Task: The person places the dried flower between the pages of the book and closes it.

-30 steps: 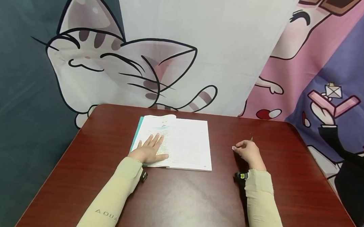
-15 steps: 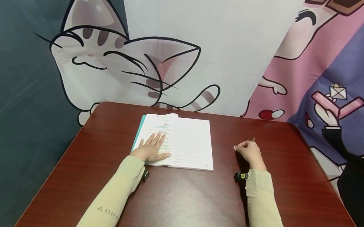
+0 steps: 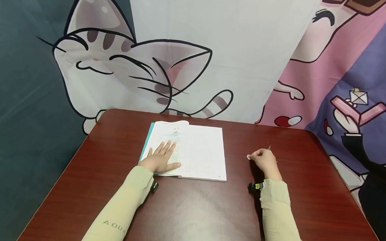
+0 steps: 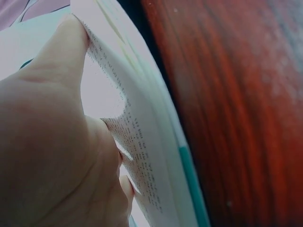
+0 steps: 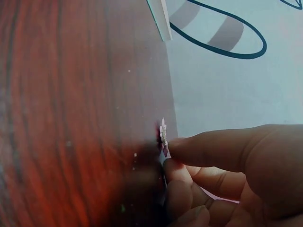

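An open book with a teal cover edge lies on the table, printed text on its pages. My left hand rests flat on the left page, fingers spread and thumb towards the middle fold. Close up in the left wrist view, the thumb of the left hand lies on the book's page. To the right of the book, my right hand pinches a small pinkish-white piece with a ragged edge between thumb and forefinger. The right wrist view shows this piece nearly edge-on, so its kind is unclear.
The reddish-brown table extends around the book and both arms. A thin brownish tip shows just behind the right hand. Behind the table's far edge hangs a cloth backdrop with cartoon figures.
The head view has shifted slightly, moving the scene a little to the right. Both hands stay nearly still, the left on the page and the right pinching the small piece.
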`<control>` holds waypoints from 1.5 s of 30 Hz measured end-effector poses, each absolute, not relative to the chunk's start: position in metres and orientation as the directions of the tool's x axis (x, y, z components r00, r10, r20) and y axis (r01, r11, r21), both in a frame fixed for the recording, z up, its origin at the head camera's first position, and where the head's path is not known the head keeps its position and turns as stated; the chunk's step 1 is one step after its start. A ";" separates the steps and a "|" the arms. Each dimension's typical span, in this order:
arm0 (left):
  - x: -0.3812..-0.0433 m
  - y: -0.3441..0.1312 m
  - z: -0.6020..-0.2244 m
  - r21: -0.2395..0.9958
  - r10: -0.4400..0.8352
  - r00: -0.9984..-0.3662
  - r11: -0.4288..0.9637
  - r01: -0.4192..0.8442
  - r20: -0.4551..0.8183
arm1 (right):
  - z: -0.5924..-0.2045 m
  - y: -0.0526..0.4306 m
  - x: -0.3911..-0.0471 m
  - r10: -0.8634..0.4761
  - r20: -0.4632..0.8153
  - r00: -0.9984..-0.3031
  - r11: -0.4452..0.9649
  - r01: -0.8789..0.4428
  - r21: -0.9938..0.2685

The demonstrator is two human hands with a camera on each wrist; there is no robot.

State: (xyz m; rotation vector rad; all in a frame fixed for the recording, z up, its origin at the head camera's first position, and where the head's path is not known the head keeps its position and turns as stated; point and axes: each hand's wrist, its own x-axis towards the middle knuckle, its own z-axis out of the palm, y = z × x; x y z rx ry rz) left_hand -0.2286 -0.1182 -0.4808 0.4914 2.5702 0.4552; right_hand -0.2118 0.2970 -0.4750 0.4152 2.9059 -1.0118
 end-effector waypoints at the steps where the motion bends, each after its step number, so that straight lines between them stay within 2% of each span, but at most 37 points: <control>1: -0.229 -0.118 -0.481 0.397 0.417 -0.819 0.881 0.258 -0.393 | -0.475 0.297 -0.212 0.237 -0.120 -0.964 0.753 0.260 -0.605; 24: -0.232 -0.119 -0.489 0.384 0.407 -0.826 0.887 0.256 -0.391 | -0.475 0.293 -0.215 0.175 -0.094 -0.980 0.813 0.197 -0.547; 39: -0.236 -0.120 -0.497 0.366 0.407 -0.829 0.891 0.268 -0.383 | -0.474 0.295 -0.214 0.198 -0.078 -0.977 0.784 0.206 -0.585; 45: -0.232 -0.120 -0.492 0.373 0.413 -0.831 0.886 0.274 -0.373 | -0.471 0.294 -0.212 0.173 -0.125 -0.977 0.786 0.213 -0.580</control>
